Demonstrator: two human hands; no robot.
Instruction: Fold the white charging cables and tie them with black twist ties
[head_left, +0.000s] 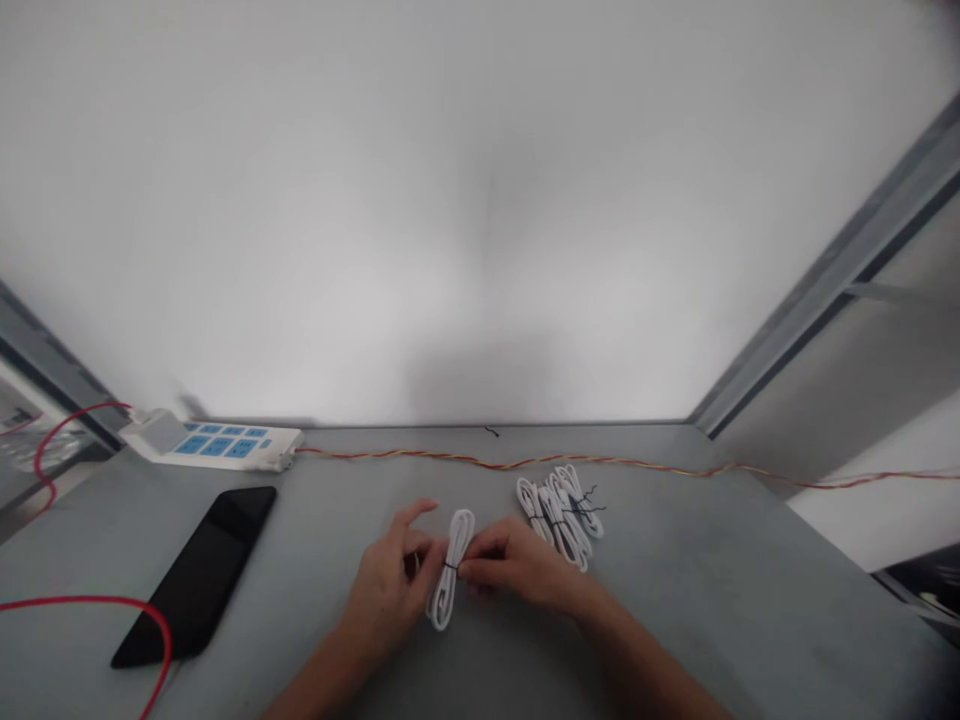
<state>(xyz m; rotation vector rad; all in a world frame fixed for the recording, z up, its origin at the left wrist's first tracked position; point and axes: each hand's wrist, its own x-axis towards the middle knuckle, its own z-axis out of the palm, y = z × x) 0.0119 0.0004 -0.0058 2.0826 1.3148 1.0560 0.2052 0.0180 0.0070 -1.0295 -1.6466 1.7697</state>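
Observation:
A coiled white cable [462, 530] is held slightly tilted just above the grey table, bound round its middle by a black twist tie [450, 566]. My left hand [394, 575] grips the coil from its left side, thumb against it and index finger raised away. From the other side my right hand [517, 565] pinches at the end of the tie with thumb and fingertips; the end itself is hidden between them. Just beyond my right hand lie several more coiled white cables [559, 515], also bound with black ties whose ends stick out.
A black phone [202, 575] lies on the table [315, 640] at left, with a red cable [97, 602] crossing it. Behind it stands a white power strip [225, 447] with blue sockets. A twisted red-yellow wire [480, 461] runs along the back by a white panel [360, 250].

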